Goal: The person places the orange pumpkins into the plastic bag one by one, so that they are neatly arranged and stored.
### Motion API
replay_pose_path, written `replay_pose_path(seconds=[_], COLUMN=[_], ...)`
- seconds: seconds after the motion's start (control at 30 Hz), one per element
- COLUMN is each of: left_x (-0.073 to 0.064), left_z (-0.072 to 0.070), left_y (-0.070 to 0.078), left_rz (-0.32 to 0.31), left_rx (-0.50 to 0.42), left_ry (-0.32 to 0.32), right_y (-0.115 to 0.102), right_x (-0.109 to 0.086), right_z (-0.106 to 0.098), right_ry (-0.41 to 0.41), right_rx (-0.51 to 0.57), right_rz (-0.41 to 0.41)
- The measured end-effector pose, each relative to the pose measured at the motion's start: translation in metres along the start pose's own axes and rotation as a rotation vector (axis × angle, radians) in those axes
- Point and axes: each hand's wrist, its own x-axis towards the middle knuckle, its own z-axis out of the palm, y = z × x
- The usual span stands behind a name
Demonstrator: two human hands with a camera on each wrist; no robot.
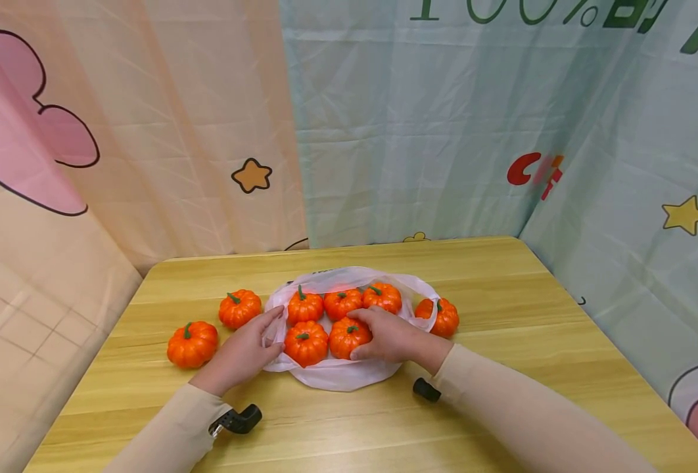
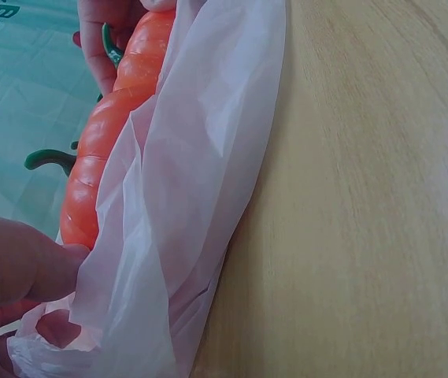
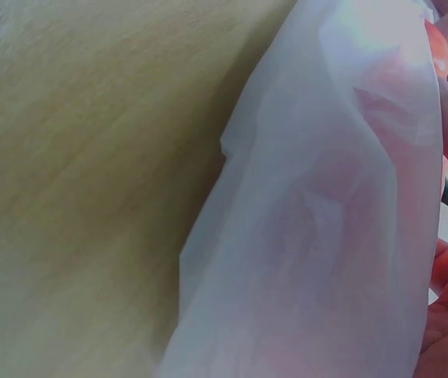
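A thin white plastic bag (image 1: pixel 349 378) lies spread with its mouth up, several small orange pumpkins with green stems inside it. My left hand (image 1: pixel 248 351) holds the bag's left rim, thumb and fingers apart with the film between them. In the left wrist view, the thumb (image 2: pixel 31 264) lies on the rim close to an orange pumpkin (image 2: pixel 86 177). My right hand (image 1: pixel 387 335) reaches over the bag's right side and grips the front right pumpkin (image 1: pixel 347 338), fingers behind it and thumb in front. The bag's side (image 3: pixel 326 228) hides most of that grip in the right wrist view.
Two loose pumpkins (image 1: pixel 192 345) sit on the wooden table (image 1: pixel 473 407) left of the bag. Another pumpkin (image 1: pixel 445 320) stands against its right edge, partly behind the film. Printed cloth (image 1: pixel 384 131) hangs behind the table and along both sides.
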Motion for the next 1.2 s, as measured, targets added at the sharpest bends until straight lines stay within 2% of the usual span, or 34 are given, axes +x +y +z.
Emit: replay_pose_path(seconds=[0.53,0.73,1.2], left_x=[-0.0003,-0.0008,0.0004], left_z=[-0.0002,0.0011,0.0014], left_y=[-0.0004,-0.0019,-0.0023], left_rz=[-0.006,0.000,-0.015], left_rx=[-0.017,0.006,0.001], left_ry=[-0.005,0.011,0.002], right_y=[-0.0004,-0.0001,-0.0086], right_x=[0.0008,0.0003,-0.0019], right_z=[0.0003,0.0010,0.0031], right_ry=[0.001,-0.002,0.004], right_rx=[0.002,0.005,-0.091], right_rz=[0.007,0.005,0.001])
